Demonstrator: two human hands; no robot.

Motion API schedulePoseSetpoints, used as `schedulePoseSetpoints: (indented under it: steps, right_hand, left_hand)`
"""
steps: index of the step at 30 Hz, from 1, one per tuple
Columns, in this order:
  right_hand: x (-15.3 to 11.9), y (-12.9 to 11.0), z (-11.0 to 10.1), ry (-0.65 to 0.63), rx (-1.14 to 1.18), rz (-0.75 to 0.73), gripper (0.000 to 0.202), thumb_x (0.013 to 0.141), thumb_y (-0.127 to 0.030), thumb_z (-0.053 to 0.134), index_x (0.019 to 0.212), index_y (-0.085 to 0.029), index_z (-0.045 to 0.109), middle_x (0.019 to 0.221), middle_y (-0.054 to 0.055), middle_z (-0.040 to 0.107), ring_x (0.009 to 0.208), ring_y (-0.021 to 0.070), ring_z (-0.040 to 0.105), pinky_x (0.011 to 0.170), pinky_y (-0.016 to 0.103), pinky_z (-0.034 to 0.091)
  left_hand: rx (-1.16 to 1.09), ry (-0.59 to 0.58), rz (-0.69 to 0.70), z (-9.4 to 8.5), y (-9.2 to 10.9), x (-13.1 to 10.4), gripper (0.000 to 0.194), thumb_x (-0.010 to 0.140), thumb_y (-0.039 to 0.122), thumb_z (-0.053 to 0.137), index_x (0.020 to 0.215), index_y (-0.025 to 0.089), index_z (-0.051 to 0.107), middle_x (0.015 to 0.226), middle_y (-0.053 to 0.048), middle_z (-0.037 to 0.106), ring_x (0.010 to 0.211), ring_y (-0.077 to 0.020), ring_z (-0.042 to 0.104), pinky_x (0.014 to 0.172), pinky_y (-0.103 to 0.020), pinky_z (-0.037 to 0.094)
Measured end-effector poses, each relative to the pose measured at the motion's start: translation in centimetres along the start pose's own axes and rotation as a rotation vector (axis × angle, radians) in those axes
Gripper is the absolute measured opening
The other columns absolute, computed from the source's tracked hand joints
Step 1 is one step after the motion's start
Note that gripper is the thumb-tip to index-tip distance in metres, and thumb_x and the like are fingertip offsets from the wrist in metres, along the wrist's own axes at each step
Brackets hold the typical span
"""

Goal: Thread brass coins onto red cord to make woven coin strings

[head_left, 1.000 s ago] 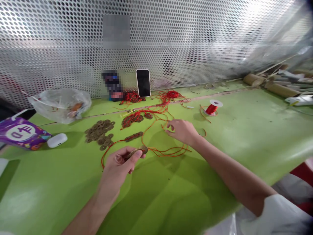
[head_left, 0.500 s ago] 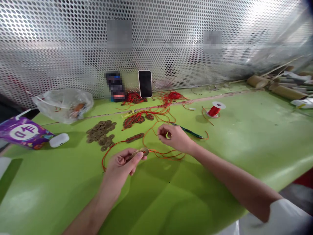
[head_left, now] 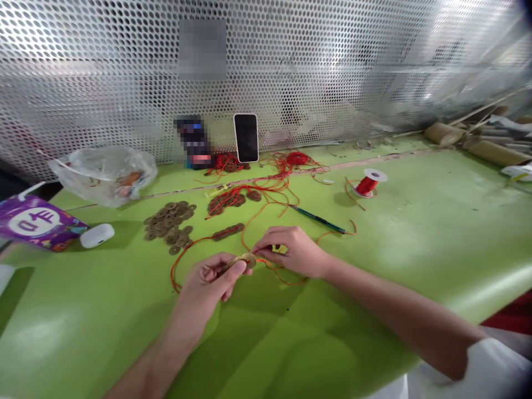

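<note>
Brass-coloured holed coins [head_left: 250,259] with red cord through them are pinched in my left hand [head_left: 216,277], thumb on top. Close by on the right, my right hand [head_left: 291,250] is closed in a pinch on the red cord [head_left: 261,255] beside the coins' edge. Loops of this cord run under and past the right hand. Just beyond lies a strung row of coins [head_left: 228,231], its cord curving toward my left wrist. A heap of loose coins [head_left: 169,219] sits to the left, and a bundle of corded coins [head_left: 228,204] lies farther back.
A green pen-like tool [head_left: 319,219] and a red thread spool [head_left: 369,184] lie to the right. At left are a purple drink carton [head_left: 41,221], a white case [head_left: 97,236] and a plastic bag [head_left: 103,174]. Two phones lean on the perforated metal panel, one a white-edged phone [head_left: 246,138].
My right hand has come down and left to the coins and now pinches the cord there. My left hand still holds the coins, almost unmoved. The view has shifted slightly.
</note>
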State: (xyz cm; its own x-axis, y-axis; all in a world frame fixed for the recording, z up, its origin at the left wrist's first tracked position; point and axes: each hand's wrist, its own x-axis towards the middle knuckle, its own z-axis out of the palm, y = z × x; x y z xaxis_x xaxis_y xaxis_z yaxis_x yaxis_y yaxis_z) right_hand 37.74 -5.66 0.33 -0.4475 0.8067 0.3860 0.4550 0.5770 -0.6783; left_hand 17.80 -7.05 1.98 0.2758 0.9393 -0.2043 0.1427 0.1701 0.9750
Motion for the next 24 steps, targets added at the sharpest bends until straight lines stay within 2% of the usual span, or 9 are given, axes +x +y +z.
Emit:
schedulePoseSetpoints:
  steps: [7,12,16,21,24]
  right_hand:
    - [-0.22,0.2,0.64,0.057,-0.049,-0.061,0.014,0.089,-0.019,0.057,0.089,-0.017,0.071,0.08,0.005,0.069,0.07,0.0129,0.062,0.065,0.022,0.048]
    - [-0.43,-0.04,0.73,0.069,-0.094,-0.109,0.015,0.09,-0.018,0.055,0.088,-0.018,0.071,0.078,0.005,0.068,0.07,0.0141,0.061,0.064,0.023,0.048]
    - [-0.42,-0.22,0.72,0.073,-0.061,-0.08,0.016,0.089,-0.016,0.055,0.086,-0.018,0.07,0.075,0.004,0.067,0.068,0.0134,0.059,0.063,0.023,0.047]
    - [-0.38,-0.29,0.77,0.103,0.009,0.0,0.015,0.089,-0.021,0.057,0.084,-0.017,0.07,0.075,0.004,0.066,0.063,0.0117,0.058,0.061,0.022,0.046]
    - [-0.46,-0.34,0.75,0.099,0.04,0.035,0.014,0.088,-0.021,0.057,0.084,-0.017,0.07,0.076,0.004,0.067,0.064,0.0113,0.059,0.062,0.022,0.047]
  left_hand:
    - [0.007,0.001,0.011,0.28,-0.36,-0.23,0.019,0.073,0.038,0.069,0.064,0.022,0.067,0.042,0.007,0.043,0.041,-0.0082,0.035,0.042,-0.019,0.031]
    - [0.024,-0.017,0.014,0.3,-0.33,-0.2,0.019,0.074,0.04,0.068,0.065,0.022,0.068,0.048,0.005,0.048,0.042,-0.0088,0.036,0.04,-0.02,0.029]
    - [0.029,-0.019,0.004,0.02,-0.35,0.0,0.02,0.072,0.04,0.07,0.064,0.022,0.067,0.044,0.006,0.043,0.041,-0.0091,0.036,0.041,-0.02,0.031]
    - [0.023,-0.021,0.0,-0.16,-0.47,0.1,0.021,0.071,0.04,0.071,0.065,0.021,0.067,0.05,0.004,0.053,0.042,-0.008,0.036,0.041,-0.019,0.03]
    - [0.051,-0.022,0.005,-0.08,-0.39,0.05,0.019,0.072,0.039,0.069,0.066,0.021,0.068,0.045,0.005,0.047,0.041,-0.0091,0.036,0.04,-0.02,0.03]
